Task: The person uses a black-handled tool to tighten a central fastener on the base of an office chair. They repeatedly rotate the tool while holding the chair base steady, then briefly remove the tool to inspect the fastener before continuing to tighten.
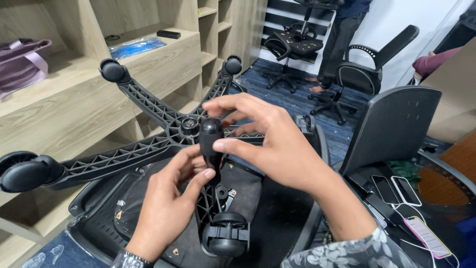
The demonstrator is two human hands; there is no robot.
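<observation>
A black five-arm chair base [148, 106] with castor wheels lies upturned over a black chair seat [277, 208]. Both my hands meet over its hub [189, 125]. My left hand [168, 198] grips the lower part of a black rounded cylinder [211, 141], likely a gas lift cover. My right hand [270, 141] pinches the cylinder's top between thumb and fingers. One castor [227, 238] sits directly below my hands, one [25, 173] at far left, and one more [113, 70] at the upper left.
Wooden shelving [64, 94] fills the left side. A black chair backrest [396, 124] stands at right, with several phones [404, 191] lying beside it. Further back, two office chairs [367, 74] stand on blue carpet by a standing person's legs [332, 49].
</observation>
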